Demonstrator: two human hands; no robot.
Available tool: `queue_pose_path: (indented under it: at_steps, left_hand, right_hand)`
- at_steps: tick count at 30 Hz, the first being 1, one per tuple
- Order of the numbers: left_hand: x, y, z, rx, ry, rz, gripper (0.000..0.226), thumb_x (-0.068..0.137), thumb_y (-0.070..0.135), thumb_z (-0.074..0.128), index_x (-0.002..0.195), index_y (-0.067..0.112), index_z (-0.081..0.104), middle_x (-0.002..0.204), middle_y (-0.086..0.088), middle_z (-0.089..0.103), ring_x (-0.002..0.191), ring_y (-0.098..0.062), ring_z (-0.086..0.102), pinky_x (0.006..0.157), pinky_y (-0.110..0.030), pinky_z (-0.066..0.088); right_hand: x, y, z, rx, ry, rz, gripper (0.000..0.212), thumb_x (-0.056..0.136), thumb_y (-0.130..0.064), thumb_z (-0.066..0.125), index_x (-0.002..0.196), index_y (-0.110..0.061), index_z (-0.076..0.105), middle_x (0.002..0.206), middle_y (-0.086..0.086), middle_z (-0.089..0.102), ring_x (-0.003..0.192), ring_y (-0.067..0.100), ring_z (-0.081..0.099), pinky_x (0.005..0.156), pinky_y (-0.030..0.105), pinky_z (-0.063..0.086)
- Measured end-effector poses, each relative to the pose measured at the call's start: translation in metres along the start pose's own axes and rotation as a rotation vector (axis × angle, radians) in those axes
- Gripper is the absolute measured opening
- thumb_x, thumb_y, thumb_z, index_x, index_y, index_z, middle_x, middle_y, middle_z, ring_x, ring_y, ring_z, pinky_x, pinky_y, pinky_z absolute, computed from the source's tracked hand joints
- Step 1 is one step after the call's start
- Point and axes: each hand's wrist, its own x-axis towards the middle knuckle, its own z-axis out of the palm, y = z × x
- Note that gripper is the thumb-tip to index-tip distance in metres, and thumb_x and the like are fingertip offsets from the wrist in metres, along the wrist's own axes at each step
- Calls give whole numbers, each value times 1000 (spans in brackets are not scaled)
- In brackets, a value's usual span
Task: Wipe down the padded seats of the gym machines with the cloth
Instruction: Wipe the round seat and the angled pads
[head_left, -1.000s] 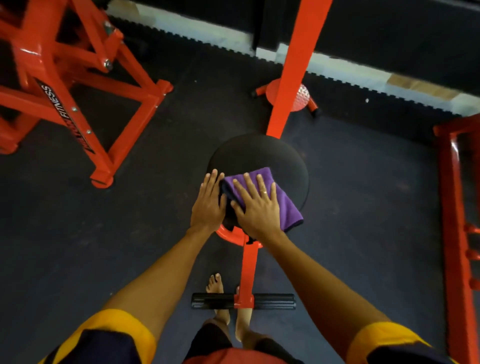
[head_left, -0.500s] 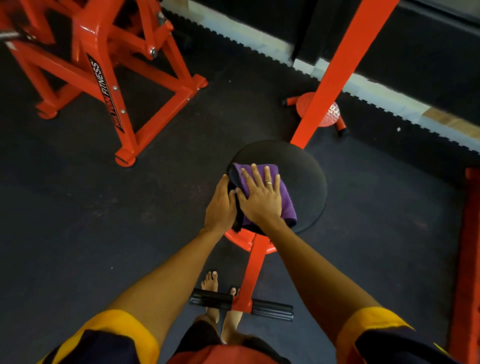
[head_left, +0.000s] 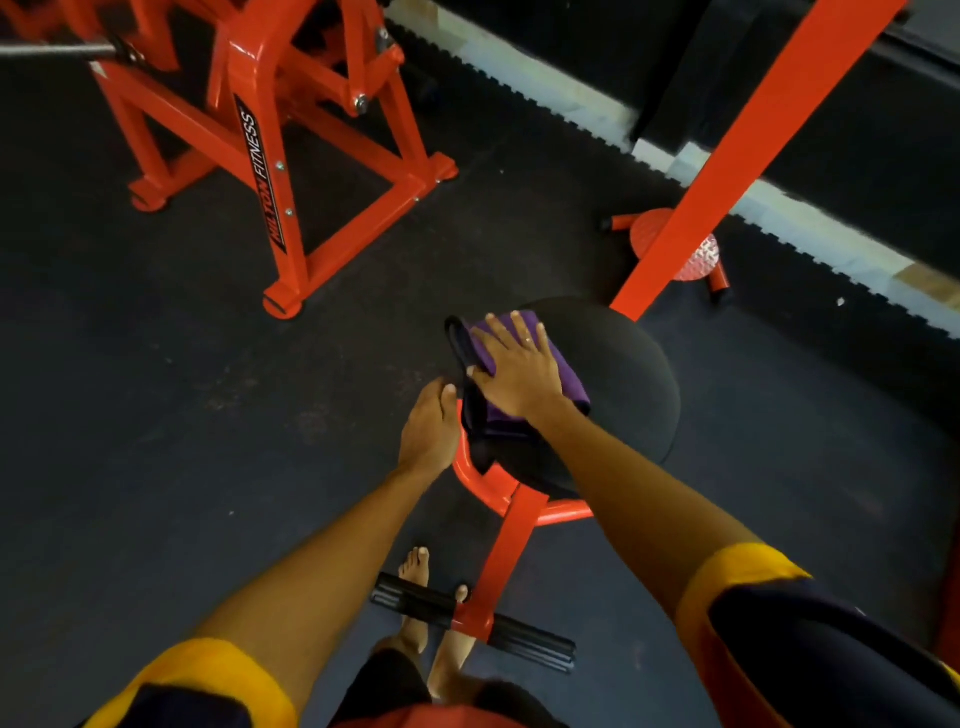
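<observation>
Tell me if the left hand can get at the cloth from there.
Probably yes: the left hand is by the seat, right beside the cloth, with nothing between them; the right hand presses its top.

The padded seat (head_left: 618, 379) sits right in front of you, with the cloth (head_left: 569, 376) lying on its left half and your right grip (head_left: 519, 374) flat on top of the cloth. Your left grip (head_left: 428, 431) is just beside the seat's left edge, left of the cloth's hanging fold. Behind the seat a slanted post (head_left: 727, 171) rises away to the right, and beside its foot a small footplate (head_left: 698, 254) sits near the wall. From under the seat a beam (head_left: 506, 551) runs back toward you to a crossbar (head_left: 524, 642) on the floor. Your feet (head_left: 415, 597) are at that crossbar, just left of the beam. Another machine frame (head_left: 291, 156) stands well apart to the far left
</observation>
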Motion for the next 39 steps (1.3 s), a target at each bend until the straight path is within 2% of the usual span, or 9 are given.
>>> queue_pose_path:
  at_steps: [5,9,14,18,21,25,29,34,39]
  left_hand:
    - [11,16,-13,-64,50,22,47,110,35,33,143,8,53,146,-12,54,137,-27,48,113,-31,33]
    - [3,15,-20,-43,-19,-115,47,108,48,32,136,16,53,136,-15,59,126,-34,54,99,-37,41]
    - [-4,8,-20,67,-208,-94,37,104,44,49,124,16,61,125,-15,66,115,-33,61,85,-31,43]
    - [-6,5,-33,-69,-370,-182,35,97,41,64,118,14,60,119,-13,68,105,-29,67,84,-44,59]
    - [-3,5,-43,-147,-442,-149,25,93,36,71,100,14,60,108,-12,68,101,-28,67,90,-46,58]
    - [-8,19,-66,-119,-436,-9,23,96,34,69,87,20,52,94,-2,62,85,-14,56,76,-27,47]
    - [-1,29,-104,-188,-429,64,25,93,27,73,83,20,51,82,6,59,71,-1,52,58,-11,42]
    - [29,30,-175,-260,-444,102,24,90,31,77,89,18,57,87,3,63,79,-7,56,68,-20,47]
    - [70,38,-243,-296,-386,176,31,88,29,79,75,23,51,69,12,52,67,-2,50,63,-19,43]
  right_hand:
    - [9,-15,4,0,13,40,68,100,-48,50,159,-22,32,169,1,23,158,30,2,126,54,-9]
    - [-52,-29,31,-71,5,-180,70,85,-46,68,149,-24,48,163,2,37,156,32,18,127,57,0]
    - [-87,-28,43,89,176,-126,81,67,-33,85,141,-21,54,153,3,49,151,30,30,126,51,17]
    - [-97,-32,30,163,152,123,106,66,-40,87,155,-24,33,166,18,19,151,49,16,123,57,19]
    - [-99,-35,22,142,83,184,111,70,-48,85,160,-31,22,166,21,12,145,49,26,117,60,26]
    - [-102,-52,15,177,103,215,108,70,-49,87,158,-35,25,165,20,10,143,48,27,114,60,29]
    - [-88,-83,2,356,85,244,115,62,-59,90,156,-41,26,164,13,12,143,44,26,116,58,27]
    - [-57,-141,-16,683,95,279,133,54,-59,95,159,-45,14,159,5,28,142,32,30,117,50,30]
    - [-2,-194,-40,1124,118,256,133,56,-59,91,160,-42,10,161,7,33,148,22,35,121,44,34]
